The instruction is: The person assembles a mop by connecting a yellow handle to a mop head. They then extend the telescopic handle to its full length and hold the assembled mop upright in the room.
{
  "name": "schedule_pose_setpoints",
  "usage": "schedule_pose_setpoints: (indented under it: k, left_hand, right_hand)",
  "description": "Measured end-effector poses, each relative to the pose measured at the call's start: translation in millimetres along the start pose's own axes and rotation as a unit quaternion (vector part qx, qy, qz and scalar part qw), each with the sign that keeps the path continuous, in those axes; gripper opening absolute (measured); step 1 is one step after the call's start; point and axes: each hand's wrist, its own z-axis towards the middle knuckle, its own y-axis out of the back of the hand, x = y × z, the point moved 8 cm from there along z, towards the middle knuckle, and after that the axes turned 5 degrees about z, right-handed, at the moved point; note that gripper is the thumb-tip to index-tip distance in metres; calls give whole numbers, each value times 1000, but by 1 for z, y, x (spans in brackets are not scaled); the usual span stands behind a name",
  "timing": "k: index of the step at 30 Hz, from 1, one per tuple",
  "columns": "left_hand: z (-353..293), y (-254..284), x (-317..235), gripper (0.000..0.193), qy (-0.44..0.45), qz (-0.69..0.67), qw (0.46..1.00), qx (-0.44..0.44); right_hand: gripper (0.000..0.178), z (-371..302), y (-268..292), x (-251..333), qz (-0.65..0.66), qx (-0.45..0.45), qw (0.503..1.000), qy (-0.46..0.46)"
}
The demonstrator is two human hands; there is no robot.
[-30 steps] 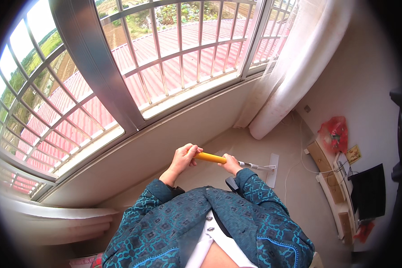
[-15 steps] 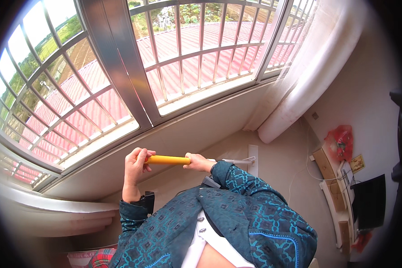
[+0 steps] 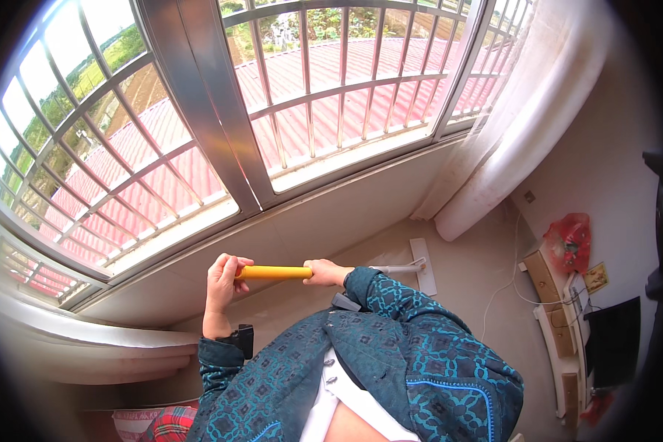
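A flat mop with a yellow handle (image 3: 276, 272) is held nearly level across the view in front of my body. My left hand (image 3: 222, 275) is closed round the end of the handle, its thumb and fingertips at the tip. Farther along, my right hand (image 3: 325, 272) grips the handle at the end of its yellow part. Beyond that hand, the pole runs partly behind my sleeve to the white flat mop head (image 3: 423, 267), which lies on the floor to the right.
A barred window (image 3: 331, 96) and the low wall (image 3: 302, 243) stand in front. White curtains (image 3: 508, 147) hang right, others left. At right are a low cabinet (image 3: 541, 280), a red plastic bag (image 3: 567, 239), a black screen (image 3: 613, 342) and a loose white cable (image 3: 502, 287) along the floor.
The view has shifted slightly, so the window and cabinet appear farther right. The mop head sits a little farther right and is tilted slightly more. Both hands keep their hold on the handle.
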Motion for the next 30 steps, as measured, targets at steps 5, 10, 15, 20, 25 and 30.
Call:
schedule_pose_setpoints:
  k: [5, 10, 15, 20, 25, 30]
  left_hand:
    - [21, -42, 19, 25, 19, -22, 999, 29]
    - [40, -119, 39, 23, 39, -12, 990, 136]
    - [43, -216, 62, 20, 67, 5, 961, 267]
    - [36, -291, 48, 10, -40, 85, 937, 337]
    - [26, -318, 15, 9, -232, 188, 886, 354]
    - [20, -308, 4, 8, -273, 209, 858, 383]
  right_hand:
    - [35, -23, 28, -36, -3, -55, 998, -40]
    - [35, -68, 63, -96, -16, -121, 986, -115]
    - [33, -131, 93, -166, -33, -170, 963, -206]
    - [27, -188, 110, -217, -57, -274, 931, -235]
    - [25, -213, 110, -241, -66, -393, 896, -194]
    - [24, -212, 100, -233, -55, -419, 887, -187]
